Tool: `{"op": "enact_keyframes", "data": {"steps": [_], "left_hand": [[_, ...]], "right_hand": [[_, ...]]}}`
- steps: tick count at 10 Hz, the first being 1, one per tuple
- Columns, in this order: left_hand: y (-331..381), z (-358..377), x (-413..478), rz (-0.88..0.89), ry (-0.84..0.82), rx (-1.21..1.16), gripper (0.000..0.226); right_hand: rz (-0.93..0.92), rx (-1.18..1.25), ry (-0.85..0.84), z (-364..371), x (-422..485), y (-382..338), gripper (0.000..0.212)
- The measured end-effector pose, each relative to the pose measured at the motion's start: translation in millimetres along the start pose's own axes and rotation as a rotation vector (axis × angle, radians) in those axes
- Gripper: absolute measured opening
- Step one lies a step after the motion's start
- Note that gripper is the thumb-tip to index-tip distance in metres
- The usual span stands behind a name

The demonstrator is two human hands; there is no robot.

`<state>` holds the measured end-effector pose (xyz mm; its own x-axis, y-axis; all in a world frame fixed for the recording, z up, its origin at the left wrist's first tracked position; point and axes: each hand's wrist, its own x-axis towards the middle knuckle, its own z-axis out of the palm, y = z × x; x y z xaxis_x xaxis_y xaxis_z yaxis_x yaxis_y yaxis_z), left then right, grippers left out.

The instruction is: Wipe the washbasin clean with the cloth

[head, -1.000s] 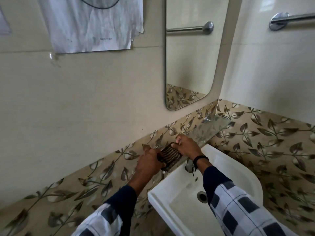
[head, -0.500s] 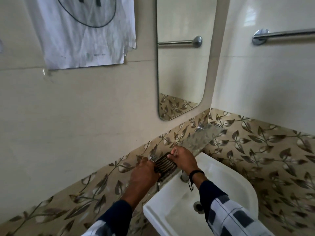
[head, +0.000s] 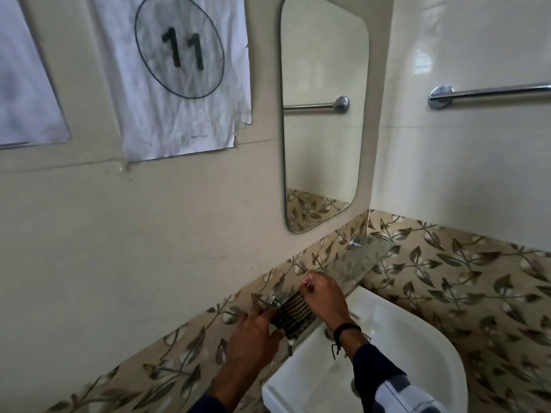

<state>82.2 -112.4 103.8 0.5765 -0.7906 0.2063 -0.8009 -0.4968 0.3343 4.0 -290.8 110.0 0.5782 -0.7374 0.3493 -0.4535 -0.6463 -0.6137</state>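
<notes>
Cloth (head: 293, 315) still between both hands (head: 253, 338) (head: 323, 296)

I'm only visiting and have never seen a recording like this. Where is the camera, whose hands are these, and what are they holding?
There is no machine here. A person wears a camera on the head that looks forward and down, so you see their own two hands. The left hand and the right hand hold a dark striped cloth between them, close to the wall, just above the white washbasin that the cloth is meant to wipe. A small glass shelf juts out beside them. Higher up hang a mirror, a paper sheet marked 11 and a metal towel rail.
</notes>
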Motion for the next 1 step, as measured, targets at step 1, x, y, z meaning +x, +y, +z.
{"op": "enact_keyframes", "data": {"steps": [1], "left_hand": [[-6.5, -4.2, -7.0, 0.009, -0.001, 0.006, 0.058]], "right_hand": [[-0.012, -0.025, 0.029, 3.2, -2.3, -5.3, 0.010]]}}
